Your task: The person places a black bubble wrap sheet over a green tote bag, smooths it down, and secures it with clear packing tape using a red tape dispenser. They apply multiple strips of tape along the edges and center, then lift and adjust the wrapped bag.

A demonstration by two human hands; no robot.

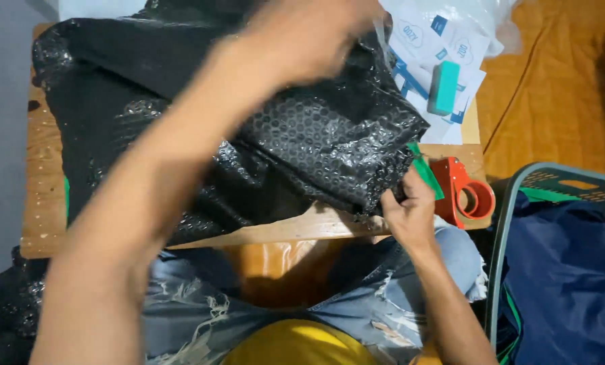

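A large sheet of black bubble wrap (316, 145) lies crumpled over a small wooden table (42, 203). My left hand (302, 40) is raised and blurred over the far part of the wrap, fingers closed on its upper fold. My right hand (407, 209) pinches the wrap's near right corner at the table's front edge. A green strip (425, 172) pokes out from under the wrap beside that hand.
A red tape dispenser (466, 192) sits on the table's right corner, just right of my right hand. A teal block (443, 88) rests on white printed bags (427, 40) at the back right. A blue basket (566, 270) with a grey rim stands at the right.
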